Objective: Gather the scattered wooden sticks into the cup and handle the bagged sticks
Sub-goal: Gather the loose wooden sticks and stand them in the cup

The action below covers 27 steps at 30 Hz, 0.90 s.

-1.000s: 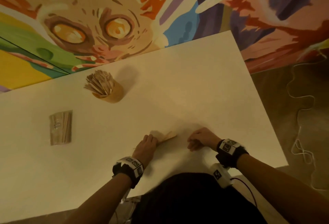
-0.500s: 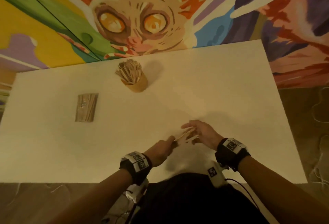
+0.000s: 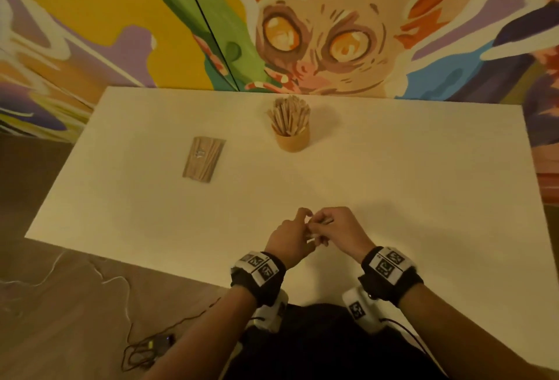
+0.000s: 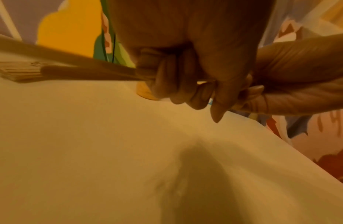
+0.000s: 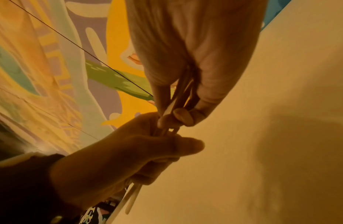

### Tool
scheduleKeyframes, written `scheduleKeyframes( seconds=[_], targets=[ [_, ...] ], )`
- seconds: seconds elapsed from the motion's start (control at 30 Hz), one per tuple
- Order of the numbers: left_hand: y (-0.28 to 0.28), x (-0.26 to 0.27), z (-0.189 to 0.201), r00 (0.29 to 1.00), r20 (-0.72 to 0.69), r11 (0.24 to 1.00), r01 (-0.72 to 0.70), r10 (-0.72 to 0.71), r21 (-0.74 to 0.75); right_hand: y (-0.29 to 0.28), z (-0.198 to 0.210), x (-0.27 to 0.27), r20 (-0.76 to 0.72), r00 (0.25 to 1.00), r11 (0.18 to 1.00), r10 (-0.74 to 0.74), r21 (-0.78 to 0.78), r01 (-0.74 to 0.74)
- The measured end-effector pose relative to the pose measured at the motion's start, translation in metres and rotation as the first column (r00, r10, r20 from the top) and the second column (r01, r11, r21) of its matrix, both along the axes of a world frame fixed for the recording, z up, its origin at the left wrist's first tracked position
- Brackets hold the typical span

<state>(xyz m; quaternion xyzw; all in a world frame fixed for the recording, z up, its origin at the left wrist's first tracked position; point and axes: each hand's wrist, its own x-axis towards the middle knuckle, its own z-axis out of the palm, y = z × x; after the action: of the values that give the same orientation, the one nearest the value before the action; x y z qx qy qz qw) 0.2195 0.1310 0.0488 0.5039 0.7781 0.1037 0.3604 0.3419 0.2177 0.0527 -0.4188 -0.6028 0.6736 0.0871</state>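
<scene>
A few sticks (image 5: 176,104) are pinched between the curled fingers of the left hand (image 3: 290,240) and right hand (image 3: 338,228), held together above the table (image 3: 393,192). Beyond the fingertips, well apart, the cup (image 3: 292,139) is seen full of sticks; the bag (image 3: 203,158) lies left of it.

Bare table (image 3: 393,186) between hands and cup (image 3: 292,140); bag (image 3: 203,158) aside.

The left hand (image 4: 185,68) grips wooden sticks (image 4: 80,69) above the white table (image 4: 90,151).
</scene>
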Motion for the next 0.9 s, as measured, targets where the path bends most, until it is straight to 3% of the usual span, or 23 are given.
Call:
scheduleKeyframes(
  seconds=[0.17, 0.3, 0.6, 0.67, 0.8, 0.9],
  targets=[
    [-0.01, -0.028, 0.009, 0.994, 0.065, 0.995, -0.088, 0.084, 0.053, -0.01, 0.005, -0.032, 0.046, 0.998, 0.998, 0.03, 0.047, -0.033],
    [-0.021, -0.049, 0.01, 0.996, 0.055, 0.993, -0.08, 0.076, 0.09, -0.017, 0.008, -0.055, 0.037, 0.997, 0.997, 0.073, -0.04, -0.071],
    [-0.053, -0.117, 0.023, 0.972, 0.21, 0.989, -0.128, 0.109, 0.079, -0.027, 0.012, -0.105, -0.005, 1.0, 0.995, -0.013, -0.098, 0.013],
    [-0.063, -0.141, 0.026, 0.938, 0.3, 0.977, -0.202, 0.173, 0.068, -0.023, 0.015, -0.117, -0.004, 0.998, 0.989, -0.067, -0.129, 0.066],
    [-0.079, -0.182, 0.028, 0.804, 0.503, 0.904, -0.416, 0.318, 0.095, -0.019, 0.019, -0.142, -0.004, 0.987, 0.967, -0.163, -0.196, 0.159],
    [-0.082, -0.2, 0.026, 0.827, 0.475, 0.916, -0.388, 0.3, 0.098, -0.018, 0.021, -0.164, 0.008, 0.993, 0.982, -0.116, -0.15, 0.115]
  ],
)
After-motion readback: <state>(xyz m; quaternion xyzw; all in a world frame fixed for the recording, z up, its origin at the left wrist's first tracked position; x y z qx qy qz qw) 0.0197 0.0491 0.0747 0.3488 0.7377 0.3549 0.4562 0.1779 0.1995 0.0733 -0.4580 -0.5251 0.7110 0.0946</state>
